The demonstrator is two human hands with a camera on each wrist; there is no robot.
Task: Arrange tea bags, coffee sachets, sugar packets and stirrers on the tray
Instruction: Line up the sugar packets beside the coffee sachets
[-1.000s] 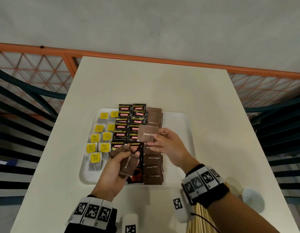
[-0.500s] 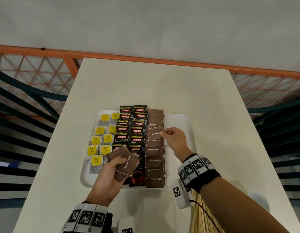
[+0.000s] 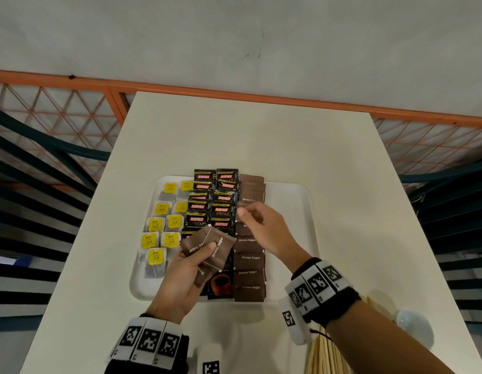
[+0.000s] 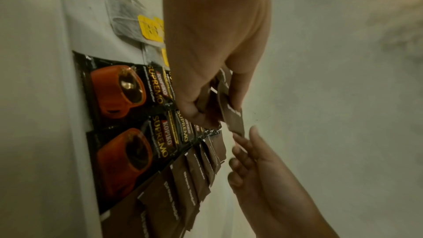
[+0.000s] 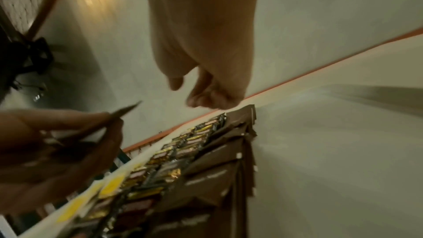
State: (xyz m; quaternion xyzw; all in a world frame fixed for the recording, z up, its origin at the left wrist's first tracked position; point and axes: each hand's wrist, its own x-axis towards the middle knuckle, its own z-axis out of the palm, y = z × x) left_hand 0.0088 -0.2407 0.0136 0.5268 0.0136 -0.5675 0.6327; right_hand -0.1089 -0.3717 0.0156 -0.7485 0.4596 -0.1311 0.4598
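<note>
A white tray (image 3: 293, 201) holds tea bags with yellow tags (image 3: 164, 225) on its left, black coffee sachets (image 3: 212, 201) in the middle and a column of brown sugar packets (image 3: 249, 265) right of them. My left hand (image 3: 204, 252) grips a few more brown sugar packets (image 3: 221, 247) above the tray's near part, thumb on top. In the left wrist view these held packets (image 4: 233, 117) stick out past the fingers. My right hand (image 3: 248, 214) hovers over the sugar column, fingers loosely bent and holding nothing, close to the held packets. Wooden stirrers (image 3: 326, 354) lie on the table under my right forearm.
The tray sits on a white table (image 3: 261, 136) with bare surface beyond and right of it. A small white bowl (image 3: 415, 327) stands near the table's right front. An orange mesh railing (image 3: 45, 109) runs behind and beside the table.
My right hand laid its sugar packet onto the column, let go, and drew back towards my left hand. The left hand has kept hold of its packets.
</note>
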